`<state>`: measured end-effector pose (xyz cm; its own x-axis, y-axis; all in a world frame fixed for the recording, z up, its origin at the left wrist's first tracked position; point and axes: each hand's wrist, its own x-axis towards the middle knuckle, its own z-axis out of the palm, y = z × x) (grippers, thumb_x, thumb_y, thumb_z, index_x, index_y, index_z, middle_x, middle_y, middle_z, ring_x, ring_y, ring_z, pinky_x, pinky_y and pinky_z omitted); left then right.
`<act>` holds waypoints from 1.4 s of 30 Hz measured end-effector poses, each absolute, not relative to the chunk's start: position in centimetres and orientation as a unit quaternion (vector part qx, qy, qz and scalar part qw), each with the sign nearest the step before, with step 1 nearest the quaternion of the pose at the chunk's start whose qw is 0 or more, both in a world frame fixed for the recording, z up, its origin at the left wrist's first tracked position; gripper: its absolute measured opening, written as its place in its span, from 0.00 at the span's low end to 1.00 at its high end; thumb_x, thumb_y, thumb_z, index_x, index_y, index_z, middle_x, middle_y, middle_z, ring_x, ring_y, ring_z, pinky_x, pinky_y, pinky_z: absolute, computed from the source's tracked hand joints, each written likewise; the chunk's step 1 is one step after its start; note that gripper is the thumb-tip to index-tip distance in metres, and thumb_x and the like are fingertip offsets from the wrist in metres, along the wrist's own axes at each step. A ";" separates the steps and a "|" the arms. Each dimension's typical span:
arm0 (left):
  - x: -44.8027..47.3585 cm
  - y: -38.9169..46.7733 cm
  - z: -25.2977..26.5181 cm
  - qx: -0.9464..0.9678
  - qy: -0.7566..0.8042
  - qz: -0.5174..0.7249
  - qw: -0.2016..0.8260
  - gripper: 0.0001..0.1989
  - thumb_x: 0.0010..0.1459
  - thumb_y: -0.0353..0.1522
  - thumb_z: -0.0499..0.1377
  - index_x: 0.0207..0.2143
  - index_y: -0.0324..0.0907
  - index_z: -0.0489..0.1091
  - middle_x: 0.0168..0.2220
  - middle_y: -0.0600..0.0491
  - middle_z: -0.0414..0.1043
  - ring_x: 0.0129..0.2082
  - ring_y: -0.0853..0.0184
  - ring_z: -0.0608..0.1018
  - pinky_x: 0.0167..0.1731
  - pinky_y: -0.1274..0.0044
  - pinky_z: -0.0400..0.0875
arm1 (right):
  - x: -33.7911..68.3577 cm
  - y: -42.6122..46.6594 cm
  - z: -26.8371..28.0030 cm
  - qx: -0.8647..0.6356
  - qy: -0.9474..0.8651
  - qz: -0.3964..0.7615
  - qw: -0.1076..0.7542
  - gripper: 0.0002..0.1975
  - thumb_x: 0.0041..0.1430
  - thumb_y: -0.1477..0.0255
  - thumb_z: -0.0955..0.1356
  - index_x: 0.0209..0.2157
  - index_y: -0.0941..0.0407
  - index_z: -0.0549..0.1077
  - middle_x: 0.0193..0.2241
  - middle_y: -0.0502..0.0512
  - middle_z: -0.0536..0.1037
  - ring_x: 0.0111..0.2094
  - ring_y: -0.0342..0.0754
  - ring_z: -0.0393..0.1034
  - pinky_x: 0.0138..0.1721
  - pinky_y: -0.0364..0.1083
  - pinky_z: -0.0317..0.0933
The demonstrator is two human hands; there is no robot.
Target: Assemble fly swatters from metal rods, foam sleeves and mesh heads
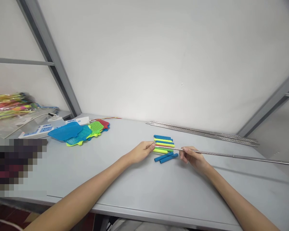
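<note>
The right hand (192, 157) pinches a long thin silver metal rod (231, 156) between thumb and fingertips close to its left end, and the rod runs off to the right, low over the pale grey table (139, 189), as far as the picture's right edge. The left hand (142, 151) reaches in from the near left, its fingertips closed on the end of a yellow-green foam tube at the left side of a small heap of short foam grip tubes (164, 147), blue and yellow-green, lying side by side in the middle of the table. The tip of the rod meets that heap just beside the left fingertips; whether it has entered a tube cannot be told. Two blue tubes (166, 157) lie slightly askew at the near edge of the heap, between the two hands. Further back on the right, along the foot of the white wall (159, 57), rests a bundle of more silver rods (204, 132). At the far left lies a fan of plastic fly-swatter heads (79, 132) in blue, teal, green and red, next to a white power strip (42, 130), with a bagged bundle of bright coloured items (11, 104) beyond it.
</note>
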<state>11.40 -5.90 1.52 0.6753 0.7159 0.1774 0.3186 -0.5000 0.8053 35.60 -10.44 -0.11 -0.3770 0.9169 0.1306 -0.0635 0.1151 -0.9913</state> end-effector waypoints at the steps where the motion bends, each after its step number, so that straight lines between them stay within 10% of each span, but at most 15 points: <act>1: 11.4 -5.9 1.5 0.830 0.310 0.255 0.386 0.18 0.56 0.43 0.38 0.20 0.40 0.48 0.20 0.59 0.46 0.20 0.74 0.52 0.19 0.82 0.49 | 35.6 -10.5 -0.1 -0.350 -0.607 0.565 0.435 0.18 0.55 0.68 0.57 0.20 0.61 0.69 0.13 0.50 0.60 0.18 0.40 0.54 0.20 0.42 0.46; 42: 11.9 -6.4 0.7 0.834 0.312 0.242 0.386 0.19 0.56 0.43 0.38 0.20 0.40 0.51 0.19 0.59 0.48 0.19 0.75 0.54 0.19 0.82 0.52 | 34.7 -10.8 -0.4 -0.367 -0.643 0.527 0.418 0.18 0.54 0.65 0.58 0.19 0.60 0.68 0.13 0.50 0.61 0.17 0.41 0.56 0.21 0.42 0.49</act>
